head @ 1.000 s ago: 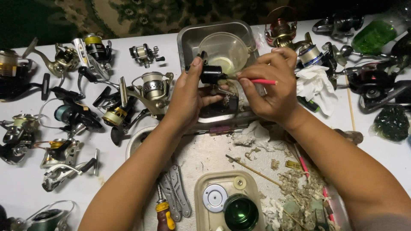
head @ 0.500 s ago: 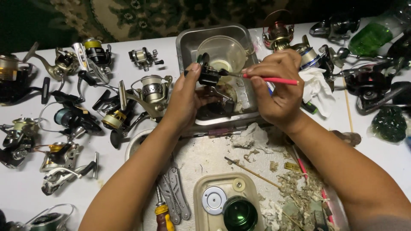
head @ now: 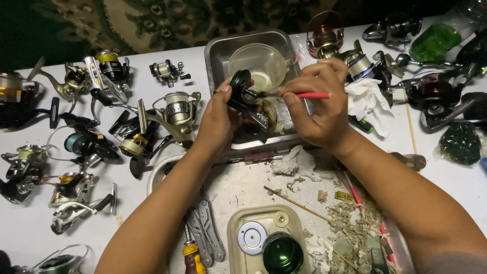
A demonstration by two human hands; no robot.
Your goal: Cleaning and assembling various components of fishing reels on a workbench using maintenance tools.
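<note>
Cleaning seems underway: our left hand point(head: 215, 119) grips the black reel part point(head: 238, 91) while our right hand point(head: 317, 106) pinches the red brush point(head: 304, 95), needing gentle strokes.

Right hand point(head: 317, 109) now sits higher over the metal tray point(head: 218, 56), red-handled brush point(head: 304, 95) levelled out, tip against the black reel part point(head: 238, 89); left hand point(head: 218, 119) lifts it slightly.

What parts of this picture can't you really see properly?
- Tip of the red-handled tool: in the head view it vanishes behind the black reel part that the left hand holds.
- Right hand palm: turned away from the camera.
- Screwdriver: cut off by the bottom edge.
- Green bottle: its top runs off the upper right corner.
- Dark reels at far left: too shadowy for detail.
</note>
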